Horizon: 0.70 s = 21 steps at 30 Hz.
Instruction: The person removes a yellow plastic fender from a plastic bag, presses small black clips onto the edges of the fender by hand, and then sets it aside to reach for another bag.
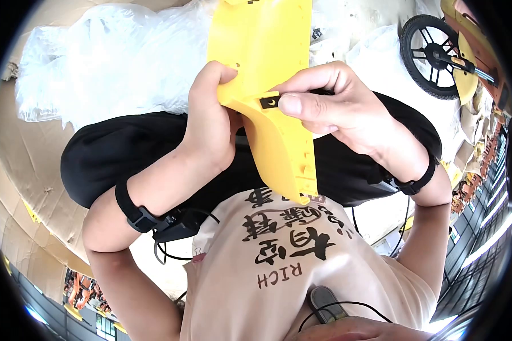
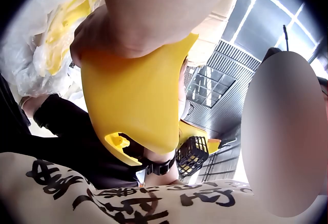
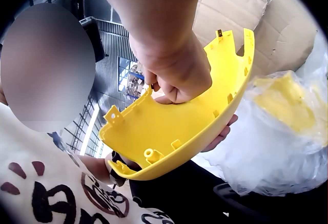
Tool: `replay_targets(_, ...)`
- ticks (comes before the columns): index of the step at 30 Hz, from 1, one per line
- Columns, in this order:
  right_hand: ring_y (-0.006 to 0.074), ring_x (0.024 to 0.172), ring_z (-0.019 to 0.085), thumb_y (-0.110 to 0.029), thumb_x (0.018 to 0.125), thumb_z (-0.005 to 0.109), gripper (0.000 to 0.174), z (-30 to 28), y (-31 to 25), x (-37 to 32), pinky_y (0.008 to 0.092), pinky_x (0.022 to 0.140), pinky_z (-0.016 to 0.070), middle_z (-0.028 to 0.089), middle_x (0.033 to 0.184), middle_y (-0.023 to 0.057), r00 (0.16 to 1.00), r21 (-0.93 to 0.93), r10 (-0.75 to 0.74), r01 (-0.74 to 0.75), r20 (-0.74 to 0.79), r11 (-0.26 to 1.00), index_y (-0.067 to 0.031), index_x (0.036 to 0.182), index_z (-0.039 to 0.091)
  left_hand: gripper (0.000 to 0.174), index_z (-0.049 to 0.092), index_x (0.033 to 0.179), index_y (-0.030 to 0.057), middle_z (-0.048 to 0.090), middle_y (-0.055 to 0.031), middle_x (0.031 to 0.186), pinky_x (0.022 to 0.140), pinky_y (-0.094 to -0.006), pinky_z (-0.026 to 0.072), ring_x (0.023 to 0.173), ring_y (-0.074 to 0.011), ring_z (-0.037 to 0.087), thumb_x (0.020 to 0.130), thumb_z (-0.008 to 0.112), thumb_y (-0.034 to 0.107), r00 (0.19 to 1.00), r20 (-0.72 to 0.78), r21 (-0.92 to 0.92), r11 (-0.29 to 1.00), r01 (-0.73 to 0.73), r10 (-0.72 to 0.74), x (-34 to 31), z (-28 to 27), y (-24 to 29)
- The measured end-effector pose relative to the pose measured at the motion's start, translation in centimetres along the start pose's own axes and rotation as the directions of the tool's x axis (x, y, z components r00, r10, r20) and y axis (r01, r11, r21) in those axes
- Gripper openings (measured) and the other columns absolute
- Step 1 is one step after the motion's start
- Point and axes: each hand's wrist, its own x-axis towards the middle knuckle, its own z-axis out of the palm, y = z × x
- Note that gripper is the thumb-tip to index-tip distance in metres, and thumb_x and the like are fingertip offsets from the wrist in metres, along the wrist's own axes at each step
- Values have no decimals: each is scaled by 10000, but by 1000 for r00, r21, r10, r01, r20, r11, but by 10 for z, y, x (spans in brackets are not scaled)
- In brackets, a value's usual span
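Observation:
A curved yellow plastic panel (image 1: 261, 51) is held up over the lap. My left hand (image 1: 207, 116) grips it by one long edge, the thumb on the near face and the other fingers hidden behind. At the panel's edge, my right hand (image 1: 347, 105) pinches a small black clip (image 1: 270, 102) between thumb and forefinger. In the right wrist view, the panel's hollow inner side (image 3: 164, 124) shows a round post, small ribs and edge tabs, and another dark clip (image 3: 220, 33) sits on a far tab. The left wrist view shows its smooth outer side (image 2: 133, 96).
Clear plastic wrapping (image 1: 114, 62) lies at the left, and yellow parts (image 3: 287, 101) show through some of it. Cardboard (image 1: 17, 170) covers the floor. A black spoked wheel (image 1: 432, 55) stands at the right. A black crate (image 2: 192, 155) is visible behind.

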Motion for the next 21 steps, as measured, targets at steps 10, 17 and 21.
replay_targets(10,44,611,332,-327,1029,477,428,-5,-15,-5,179,537,276,437,759,-38,998,-104,-50,46,-34,994,45,1205,594,394,557,1096,67,608,-56,1041,851,-356,402,957,-147,531,901,407,375,999,32,89,995,-33,31,7,-17,3)
replay_targets(17,83,662,331,-315,1046,352,505,-7,-19,-8,200,591,303,407,832,-8,997,204,-16,31,-74,978,64,1355,480,407,551,1120,62,613,-60,1046,846,-363,413,963,-147,556,901,411,376,1000,-9,85,996,-13,13,3,-16,9)
replay_targets(21,80,648,332,-279,1046,384,499,-10,-20,-7,203,569,297,417,822,-2,997,175,-48,58,-60,983,62,1408,430,413,552,1127,57,621,-66,1038,838,-365,419,977,-156,575,906,405,373,998,-48,106,994,-27,32,1,-11,12)
